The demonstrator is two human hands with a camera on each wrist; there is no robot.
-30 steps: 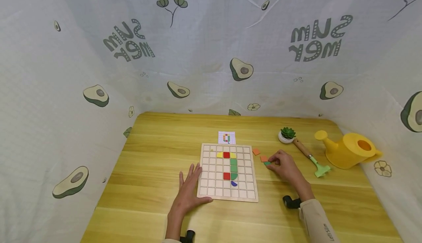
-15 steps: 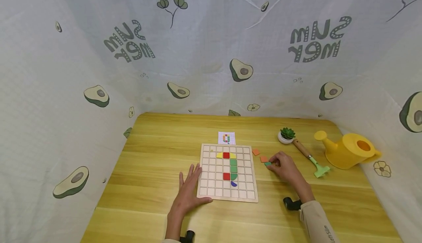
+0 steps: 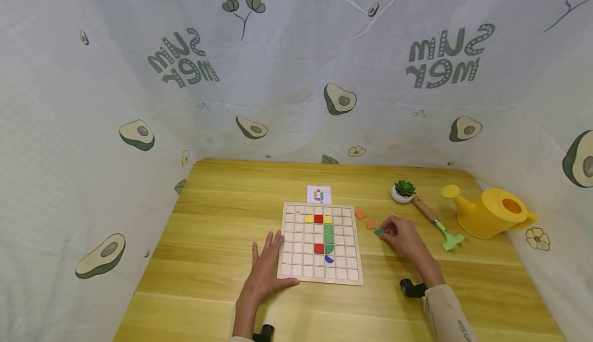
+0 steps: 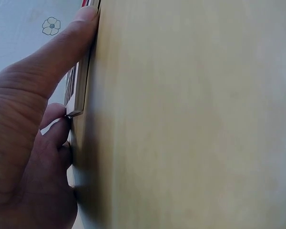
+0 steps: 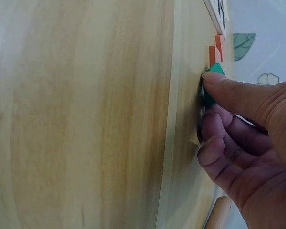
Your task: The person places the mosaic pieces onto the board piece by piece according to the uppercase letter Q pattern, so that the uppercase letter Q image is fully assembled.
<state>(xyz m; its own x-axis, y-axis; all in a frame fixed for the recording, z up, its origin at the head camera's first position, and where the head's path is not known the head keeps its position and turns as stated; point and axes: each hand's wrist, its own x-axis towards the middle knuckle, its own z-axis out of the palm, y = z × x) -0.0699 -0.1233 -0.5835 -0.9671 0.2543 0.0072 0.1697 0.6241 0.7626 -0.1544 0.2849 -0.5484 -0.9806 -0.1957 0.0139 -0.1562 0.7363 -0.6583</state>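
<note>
A square wooden grid board [image 3: 343,272] lies mid-table, with red, yellow, green and blue tiles set in some of its cells. My left hand [image 3: 265,275] rests at the board's lower left corner, fingers stretched along the left side and thumb at the front edge. In the left wrist view the thumb [image 4: 62,50] touches the board's edge. To the right of the board, my right hand [image 3: 402,236] pinches a green tile [image 3: 379,231] between thumb and fingers, low over the table. Two orange tiles, a nearer one [image 3: 371,224] and a farther one [image 3: 360,214], lie beside the board.
Behind the board lies a small pattern card [image 3: 318,194]. At the right stand a potted succulent [image 3: 404,190] and a yellow watering can [image 3: 491,213]; a green hand rake [image 3: 447,236] with a wooden handle lies between them. Printed fabric [image 3: 287,74] hangs around the table.
My right hand has drawn the green tile slightly to the right, away from the nearer orange tile, and more of it shows now. My left hand stays in place.
</note>
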